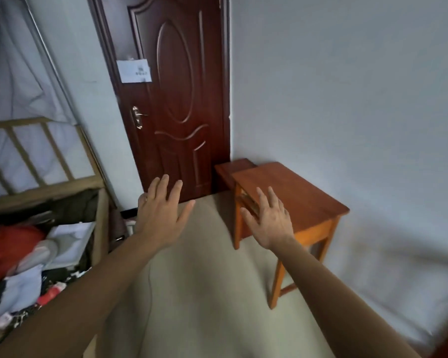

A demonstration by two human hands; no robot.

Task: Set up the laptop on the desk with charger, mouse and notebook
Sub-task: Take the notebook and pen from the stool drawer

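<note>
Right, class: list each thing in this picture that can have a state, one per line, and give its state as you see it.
left hand: open, fingers spread, holding nothing
right hand: open, fingers spread, holding nothing
door: shut
desk: upright, against the wall, top bare
paper on the door: stuck flat beside the door's left edge
bed frame: clothes and bags heaped under it

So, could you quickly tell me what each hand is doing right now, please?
Left hand: open, fingers spread, holding nothing, raised in the air in front of the door.
Right hand: open, fingers spread, holding nothing, raised in front of the wooden desk.
</note>
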